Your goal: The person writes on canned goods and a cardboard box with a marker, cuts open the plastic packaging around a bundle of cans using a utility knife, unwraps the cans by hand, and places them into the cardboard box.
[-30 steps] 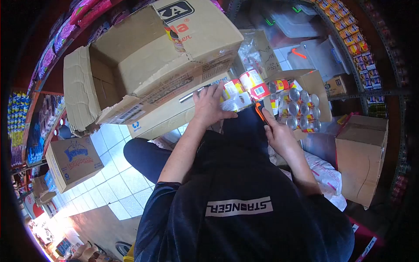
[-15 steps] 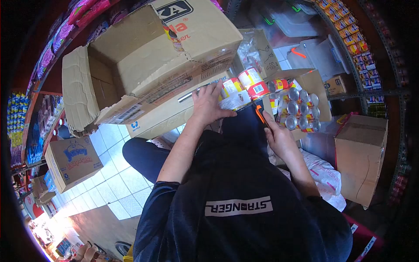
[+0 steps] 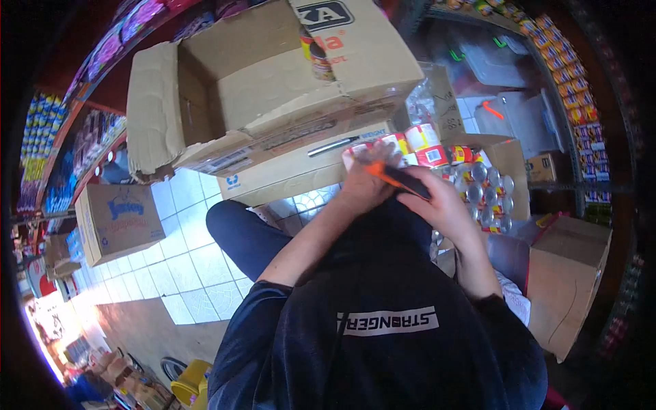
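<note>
My right hand (image 3: 443, 205) is closed around an orange and black utility knife (image 3: 403, 179). The knife points left, its front end crossing over my left hand (image 3: 369, 186). Smeared by motion and partly behind the knife, my left hand's fingers are at the red, yellow and white cans; whether they grip one I cannot tell. Just beyond stands a labelled can (image 3: 430, 156) with a barcode. To its right, several more cans (image 3: 490, 195) lie grouped with their metal ends up. A silver marker-like stick (image 3: 335, 146) rests on cardboard left of my left hand.
A large open carton (image 3: 273, 102) stands in front of me on another cardboard box (image 3: 266, 179). More boxes stand at left (image 3: 126, 222) and right (image 3: 570, 280). Clear plastic bins (image 3: 509, 113) sit at the back right. Stocked shelves line both sides.
My right hand has brought the knife left and across my left hand. The left hand has shifted right, its fingers now blurred. The whole view has moved slightly.
</note>
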{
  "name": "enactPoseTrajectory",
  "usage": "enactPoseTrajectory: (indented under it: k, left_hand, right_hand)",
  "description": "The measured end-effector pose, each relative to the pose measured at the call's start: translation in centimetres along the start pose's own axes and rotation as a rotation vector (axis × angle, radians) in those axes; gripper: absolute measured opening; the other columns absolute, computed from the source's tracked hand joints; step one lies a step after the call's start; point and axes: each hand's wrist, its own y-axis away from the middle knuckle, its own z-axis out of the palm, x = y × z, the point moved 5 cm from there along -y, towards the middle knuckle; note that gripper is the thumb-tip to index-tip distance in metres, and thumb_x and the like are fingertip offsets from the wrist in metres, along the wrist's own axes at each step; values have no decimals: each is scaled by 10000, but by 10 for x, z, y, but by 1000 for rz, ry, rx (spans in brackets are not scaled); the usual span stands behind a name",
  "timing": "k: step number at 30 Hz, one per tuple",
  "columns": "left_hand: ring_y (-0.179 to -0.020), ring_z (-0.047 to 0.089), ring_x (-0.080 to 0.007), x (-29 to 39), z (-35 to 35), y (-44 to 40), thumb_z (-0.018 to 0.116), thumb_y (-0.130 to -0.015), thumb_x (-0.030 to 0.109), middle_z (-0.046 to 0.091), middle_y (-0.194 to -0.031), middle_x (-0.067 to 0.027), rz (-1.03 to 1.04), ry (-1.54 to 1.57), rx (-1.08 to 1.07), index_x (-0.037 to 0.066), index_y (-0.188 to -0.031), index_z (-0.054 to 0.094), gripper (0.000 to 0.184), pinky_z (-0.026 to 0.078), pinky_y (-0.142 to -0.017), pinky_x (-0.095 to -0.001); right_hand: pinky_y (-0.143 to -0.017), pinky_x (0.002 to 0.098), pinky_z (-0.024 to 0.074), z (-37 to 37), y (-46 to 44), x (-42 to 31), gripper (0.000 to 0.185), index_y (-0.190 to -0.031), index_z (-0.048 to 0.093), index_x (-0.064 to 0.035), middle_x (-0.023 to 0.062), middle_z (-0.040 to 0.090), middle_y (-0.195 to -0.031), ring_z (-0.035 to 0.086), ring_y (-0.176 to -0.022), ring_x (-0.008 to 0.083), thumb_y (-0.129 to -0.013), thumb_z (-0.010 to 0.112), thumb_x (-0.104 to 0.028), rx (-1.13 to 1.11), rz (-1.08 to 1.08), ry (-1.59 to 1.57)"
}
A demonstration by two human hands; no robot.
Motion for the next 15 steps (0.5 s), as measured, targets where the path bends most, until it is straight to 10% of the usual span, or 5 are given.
enactPoseTrajectory:
  k: [5, 15]
  left_hand:
    - [-1323, 330, -336, -11, 20, 1, 498, -861, 368, 352, -1417, -181, 30, 170, 63, 119, -1367, 388, 574, 258, -1081, -481]
    - [-1347, 294, -361, -16, 27, 4, 457, -857, 402, 276, -1468, -179, 63, 124, 38, 128, -1390, 365, 606, 299, -1049, -504]
  right_hand:
    - [-687, 422, 485, 82, -105, -28, 378, -994, 622, -76, 160, 648, -824, 632, -794, 345, -788, 662, -391, -188, -204, 251]
    - [-646, 467, 474, 207, -159, -30, 368, -851, 621, -50, 180, 630, -714, 625, -708, 369, -768, 637, -408, -453, -489, 388]
